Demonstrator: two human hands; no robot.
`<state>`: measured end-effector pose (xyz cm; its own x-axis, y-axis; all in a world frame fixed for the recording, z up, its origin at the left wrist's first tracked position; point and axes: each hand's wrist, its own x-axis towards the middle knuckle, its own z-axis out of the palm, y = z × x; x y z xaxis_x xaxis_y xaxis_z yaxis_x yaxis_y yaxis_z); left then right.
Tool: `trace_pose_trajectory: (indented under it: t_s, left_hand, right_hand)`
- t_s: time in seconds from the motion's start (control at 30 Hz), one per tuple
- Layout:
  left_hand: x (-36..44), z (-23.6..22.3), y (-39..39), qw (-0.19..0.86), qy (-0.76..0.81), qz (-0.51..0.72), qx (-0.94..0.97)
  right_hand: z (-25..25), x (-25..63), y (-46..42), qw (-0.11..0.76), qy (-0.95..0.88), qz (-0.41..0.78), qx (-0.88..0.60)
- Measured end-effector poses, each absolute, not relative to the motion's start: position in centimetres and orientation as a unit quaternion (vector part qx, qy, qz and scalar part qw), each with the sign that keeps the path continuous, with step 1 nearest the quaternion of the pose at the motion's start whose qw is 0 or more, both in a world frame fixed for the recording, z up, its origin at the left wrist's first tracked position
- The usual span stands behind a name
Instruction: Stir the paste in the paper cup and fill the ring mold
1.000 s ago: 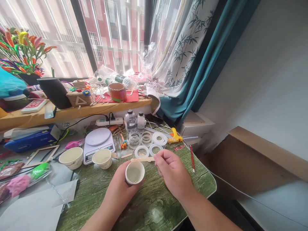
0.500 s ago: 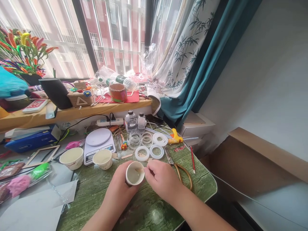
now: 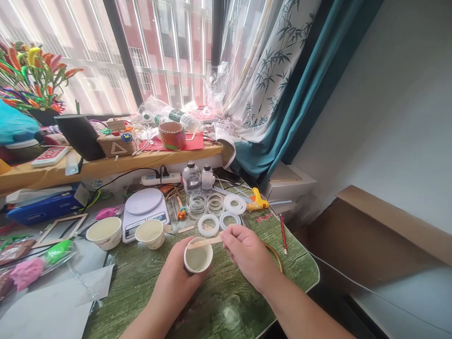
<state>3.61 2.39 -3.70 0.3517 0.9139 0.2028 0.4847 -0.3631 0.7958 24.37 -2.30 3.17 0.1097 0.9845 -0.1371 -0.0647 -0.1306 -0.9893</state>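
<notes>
bottles (image 3: 191,178) stand toward the desk's (image 3: 226,301) back edge; our left hand (image 3: 178,268) grips the cup (image 3: 198,255), our right (image 3: 247,252) the stick (image 3: 205,242).

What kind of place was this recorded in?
Probably a home craft corner by a window: a kitchen scale, a yellow glue gun and clear ring molds share the table.

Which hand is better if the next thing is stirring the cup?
Probably the right hand: it pinches the stick, which already reaches over the cup. The left hand is wrapped around the cup, so it seems better for steadying it.
</notes>
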Motion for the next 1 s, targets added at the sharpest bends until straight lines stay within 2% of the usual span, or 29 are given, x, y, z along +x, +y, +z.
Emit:
trace_pose_trajectory:
  t_s: [0.17, 0.3, 0.4, 0.5, 0.6, 0.67, 0.8, 1.0]
  left_hand:
    - [3.7, -3.5, 2.5, 0.344, 0.451, 0.329, 0.755]
    - [3.9, -3.1, 2.4, 0.347, 0.455, 0.321, 0.754]
    - [3.9, -3.1, 2.4, 0.339, 0.461, 0.323, 0.754]
    - [3.9, -3.0, 2.3, 0.325, 0.458, 0.327, 0.760]
    - [3.9, -2.9, 2.3, 0.288, 0.444, 0.338, 0.778]
    - [3.9, -2.8, 2.2, 0.267, 0.433, 0.341, 0.790]
    - [3.9, -2.6, 2.2, 0.237, 0.418, 0.345, 0.806]
    - [3.9, -2.5, 2.1, 0.217, 0.418, 0.347, 0.811]
  right_hand:
    - [6.3, 25.0, -2.9, 0.518, -0.468, 0.474, -0.536]
    - [8.0, 25.5, -3.2, 0.494, -0.509, 0.440, -0.551]
    - [7.7, 25.3, -3.1, 0.421, -0.567, 0.401, -0.584]
    - [5.9, 24.4, -2.8, 0.316, -0.651, 0.289, -0.627]
    - [3.7, 23.6, -2.5, 0.291, -0.706, 0.177, -0.622]
    - [2.8, 23.3, -2.5, 0.270, -0.714, 0.178, -0.621]
    - [2.2, 23.6, -2.7, 0.249, -0.683, 0.252, -0.638]
    - [2.0, 23.9, -2.8, 0.273, -0.657, 0.245, -0.659]
